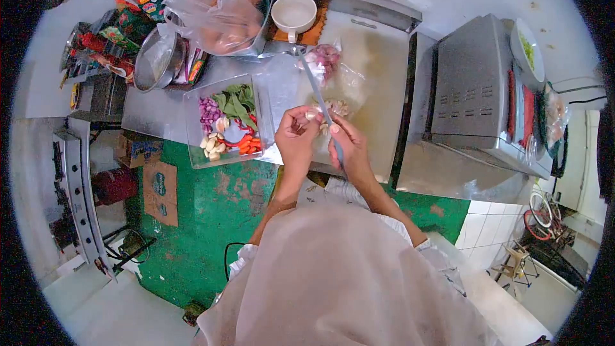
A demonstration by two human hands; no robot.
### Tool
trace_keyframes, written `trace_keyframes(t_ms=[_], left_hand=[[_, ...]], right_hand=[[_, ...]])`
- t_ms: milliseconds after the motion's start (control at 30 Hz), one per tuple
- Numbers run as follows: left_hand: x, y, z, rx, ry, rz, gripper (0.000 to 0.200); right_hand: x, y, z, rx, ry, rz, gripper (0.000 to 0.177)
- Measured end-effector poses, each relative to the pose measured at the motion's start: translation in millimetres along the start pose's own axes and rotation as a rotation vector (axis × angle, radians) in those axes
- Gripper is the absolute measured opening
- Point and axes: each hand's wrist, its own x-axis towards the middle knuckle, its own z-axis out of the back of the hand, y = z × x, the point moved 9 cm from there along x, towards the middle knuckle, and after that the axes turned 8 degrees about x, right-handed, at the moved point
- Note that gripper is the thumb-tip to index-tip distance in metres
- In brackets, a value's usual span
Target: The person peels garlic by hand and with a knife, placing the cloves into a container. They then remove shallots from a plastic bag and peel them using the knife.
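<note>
My left hand [297, 129] is closed around a pale garlic clove [312, 115] held at its fingertips. A long knife [315, 80] is gripped in my right hand [349, 144], its blade slanting up and away past the clove. Beneath my hands lies a heap of garlic skins and cloves [336, 107] on the pale board [378, 90]. To the left, a clear tray [192, 134] holds peeled shallots [209, 114], green leaves [236, 104], red chillies [250, 145] and peeled garlic cloves [213, 146]. A plastic bag of shallots [328, 61] sits beyond my hands.
At the back are a white cup [294, 13] on an orange cloth, a plastic bag of eggs [224, 25] and a metal pot [159, 61]. Sauce packets [122, 32] crowd the far left. A grey metal appliance [471, 83] stands right. A gas stove [80, 198] is lower left.
</note>
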Motion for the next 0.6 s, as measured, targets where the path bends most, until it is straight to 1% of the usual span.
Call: trace_keyframes(t_ms=[67,200,267,400,467,500,533,567,600], left_hand=[[-1.1,0.5,0.2,0.018,-0.027,-0.023,0.021],[-1.6,-1.3,3.5,0.067,-0.074,-0.052,0.021],[-1.6,2.1,3.6,0.063,-0.071,-0.041,0.021],[-1.7,9.4,2.0,0.058,-0.05,-0.014,0.024],[-8.6,11.3,-0.8,0.053,-0.015,0.006,0.025],[-10.5,12.9,-3.0,0.051,0.018,0.025,0.025],[-7.7,12.6,-1.9,0.054,0.017,0.023,0.025],[-4.7,15.3,-0.4,-0.068,0.013,0.05,0.025],[-3.0,18.2,0.7,-0.19,0.01,0.078,0.024]], right_hand=[[1.0,-1.6,1.3,-0.015,-0.041,0.023,0.041],[5.2,-7.6,1.3,0.02,-0.056,0.046,0.038],[6.8,-8.4,0.4,0.003,-0.054,0.044,0.045],[9.3,-11.2,1.6,-0.012,-0.071,0.054,0.045],[17.7,-18.4,19.6,-0.012,-0.199,0.092,0.036],[19.8,-14.1,24.3,-0.01,-0.198,0.092,0.036],[21.5,-11.8,33.9,-0.012,-0.211,0.03,0.037],[22.1,-13.2,40.5,-0.015,-0.222,-0.036,0.038],[22.2,-12.7,42.3,-0.014,-0.22,-0.04,0.038]])
